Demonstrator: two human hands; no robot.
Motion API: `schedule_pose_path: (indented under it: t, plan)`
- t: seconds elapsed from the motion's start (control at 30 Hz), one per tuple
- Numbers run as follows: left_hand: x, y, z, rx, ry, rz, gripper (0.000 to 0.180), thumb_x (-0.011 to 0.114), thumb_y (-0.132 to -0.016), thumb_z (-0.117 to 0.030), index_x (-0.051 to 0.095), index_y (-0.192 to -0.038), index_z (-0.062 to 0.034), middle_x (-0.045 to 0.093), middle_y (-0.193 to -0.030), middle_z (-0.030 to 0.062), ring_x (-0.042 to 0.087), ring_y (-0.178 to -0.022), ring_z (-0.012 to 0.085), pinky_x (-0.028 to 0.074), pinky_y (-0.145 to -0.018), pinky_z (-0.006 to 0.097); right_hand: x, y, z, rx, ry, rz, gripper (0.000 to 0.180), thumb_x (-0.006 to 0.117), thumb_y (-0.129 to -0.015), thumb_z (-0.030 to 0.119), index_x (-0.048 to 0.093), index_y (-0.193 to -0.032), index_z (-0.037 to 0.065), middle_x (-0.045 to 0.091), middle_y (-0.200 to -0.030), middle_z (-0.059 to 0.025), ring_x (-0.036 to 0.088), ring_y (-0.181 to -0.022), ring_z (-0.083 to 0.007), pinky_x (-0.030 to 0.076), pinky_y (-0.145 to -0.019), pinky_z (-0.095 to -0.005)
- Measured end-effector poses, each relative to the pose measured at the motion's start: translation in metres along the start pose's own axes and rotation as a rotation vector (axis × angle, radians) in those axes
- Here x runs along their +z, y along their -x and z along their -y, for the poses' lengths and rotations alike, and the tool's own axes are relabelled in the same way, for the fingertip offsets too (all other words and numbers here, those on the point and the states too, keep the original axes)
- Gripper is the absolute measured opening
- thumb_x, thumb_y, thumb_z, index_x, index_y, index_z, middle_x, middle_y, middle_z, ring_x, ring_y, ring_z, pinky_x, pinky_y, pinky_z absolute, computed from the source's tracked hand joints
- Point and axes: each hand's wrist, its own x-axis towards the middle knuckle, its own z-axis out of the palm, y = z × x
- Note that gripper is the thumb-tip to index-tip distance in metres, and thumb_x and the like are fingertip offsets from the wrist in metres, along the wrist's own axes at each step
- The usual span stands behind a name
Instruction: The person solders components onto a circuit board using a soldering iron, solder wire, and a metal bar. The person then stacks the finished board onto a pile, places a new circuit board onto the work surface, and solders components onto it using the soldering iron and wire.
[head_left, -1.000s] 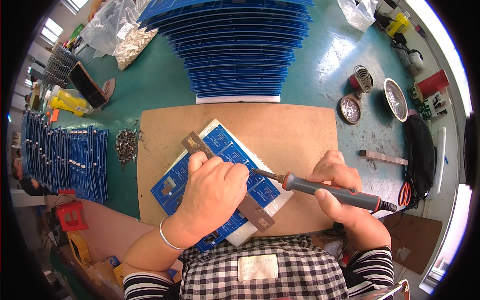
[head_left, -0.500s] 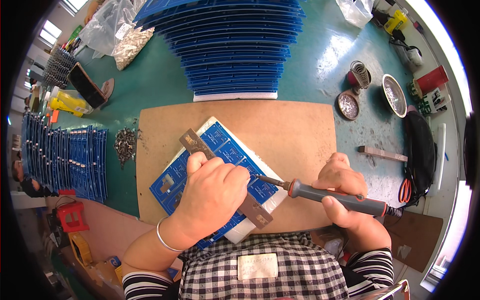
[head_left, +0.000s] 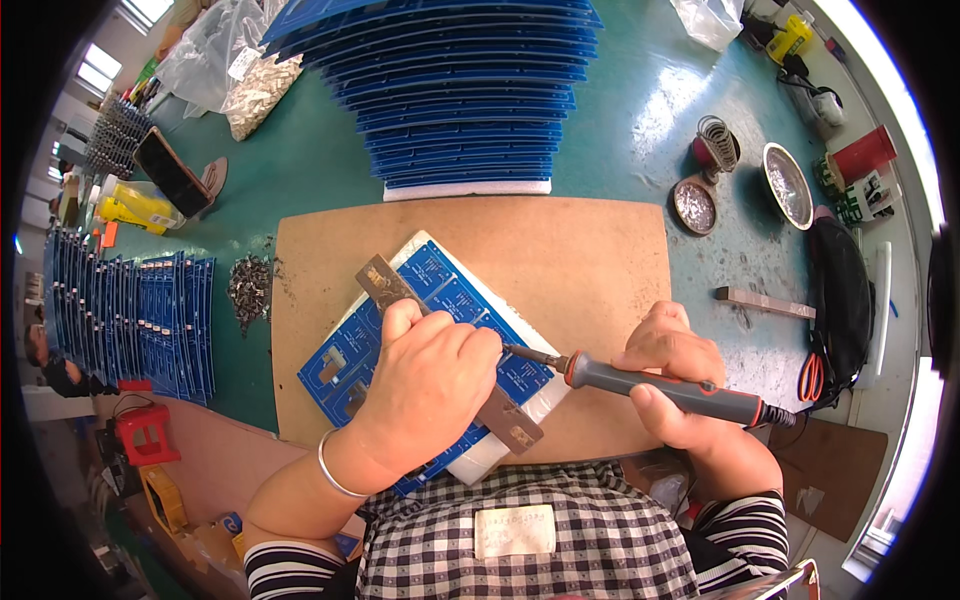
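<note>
A blue circuit board lies on a white pad on a brown work board. A long brownish metal bar runs diagonally across the circuit board. My left hand presses down on the bar and the circuit board, fingers curled over them. My right hand grips a soldering iron with a grey and orange handle. Its tip points left and meets the circuit board beside my left fingers.
A tall stack of blue circuit boards stands at the back. More boards stand in rows at the left, beside a pile of small metal parts. A solder spool, two round tins, and scissors lie right.
Both hands and the soldering iron have stayed in nearly the same place; the iron's handle has tilted slightly and the view has shifted a little.
</note>
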Motion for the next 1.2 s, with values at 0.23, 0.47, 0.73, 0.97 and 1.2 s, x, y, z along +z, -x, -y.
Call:
schedule_pose_path:
  t: [0.23,0.47,0.73,0.97,1.2]
  plan:
    - [-0.008,-0.008,-0.001,0.008,-0.019,0.099,0.009,0.069,-0.078,-0.011,0.060,-0.078,-0.0119,0.060,-0.068,0.0011,0.052,-0.066,0.0195,0.032,-0.078,0.038,0.001,0.001,0.001,0.002,0.001,-0.007,0.024,0.067,-0.076,0.027,0.068,-0.081,0.003,0.062,-0.067,-0.0044,0.058,-0.061,-0.0189,0.040,-0.073,-0.0351]
    - [-0.011,0.000,-0.002,-0.063,0.079,-0.031,0.008,0.069,-0.078,-0.008,0.063,-0.083,-0.0093,0.060,-0.068,0.0014,0.054,-0.066,0.0190,0.034,-0.078,0.037,0.002,0.007,0.004,-0.023,0.025,-0.023,0.023,0.066,-0.077,0.026,0.068,-0.079,0.004,0.060,-0.066,-0.0038,0.057,-0.060,-0.0187,0.039,-0.071,-0.0353]
    - [-0.021,0.035,-0.018,-0.130,0.360,-0.126,0.019,0.068,-0.075,0.001,0.062,-0.091,-0.0056,0.064,-0.078,0.0085,0.061,-0.070,0.0271,0.048,-0.063,0.038,0.002,0.034,-0.001,-0.054,-0.131,-0.170,0.038,0.067,-0.083,0.035,0.065,-0.102,0.002,0.065,-0.081,-0.0107,0.058,-0.065,-0.0215,0.041,-0.069,-0.0363]
    - [-0.003,0.036,-0.054,0.091,0.582,-0.089,0.025,0.069,-0.074,0.001,0.062,-0.098,-0.0038,0.066,-0.081,0.0099,0.065,-0.068,0.0247,0.053,-0.057,0.033,0.043,0.051,0.016,-0.041,-0.331,-0.187,0.040,0.073,-0.084,0.024,0.057,-0.115,0.003,0.071,-0.089,-0.0137,0.066,-0.076,-0.0246,0.053,-0.070,-0.0371]
    - [-0.001,0.034,-0.059,0.075,0.577,-0.168,0.020,0.073,-0.076,-0.002,0.061,-0.091,-0.0038,0.066,-0.074,0.0105,0.063,-0.060,0.0259,0.049,-0.051,0.032,0.058,0.045,0.022,-0.067,-0.320,-0.136,0.033,0.072,-0.075,-0.007,0.059,-0.104,0.005,0.068,-0.083,-0.0081,0.062,-0.069,-0.0239,0.048,-0.066,-0.0342]
